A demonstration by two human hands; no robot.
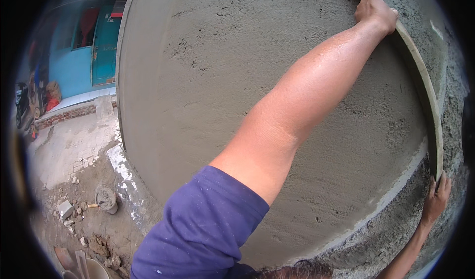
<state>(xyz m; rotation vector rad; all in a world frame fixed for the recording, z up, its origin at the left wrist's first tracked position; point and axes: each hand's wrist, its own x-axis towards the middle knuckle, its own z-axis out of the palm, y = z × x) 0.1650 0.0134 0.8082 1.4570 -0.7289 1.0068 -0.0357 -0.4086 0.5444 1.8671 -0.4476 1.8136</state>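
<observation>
Along the right side of the wall: a long pale strip (435, 133) lies against grey plaster (188, 116), running from the far right, under one hand, down to the other; it looks bowed in this wide view.

Left hand (375, 13): at the upper part of the strip, back of the hand showing, fingers curled over it. One finger reaches out on the strip's left side, and a fingertip or knuckle shows on its right; the other fingers are partly hidden.

Right hand (435, 200): at the strip's near, lower end, pinching it, thumb to the left and fingers to the right, pointing up and close together. The strip's end sits between them.

Strip and fingers: it passes beneath the left fingers and touches both hands, with a bare stretch between.

Sleeve (198, 224): purple, on the left arm, which reaches across the plaster.

Plaster surface: smoother at the left, pitted in places; coarser grey ground lies right of the strip.

Ground at the left: a bucket (106, 199) of grey mix with a tan handle (93, 206) beside it, and a pale block (65, 209) among rubble.

Far left: a teal door (105, 46) in a light-blue house wall (71, 69).
</observation>
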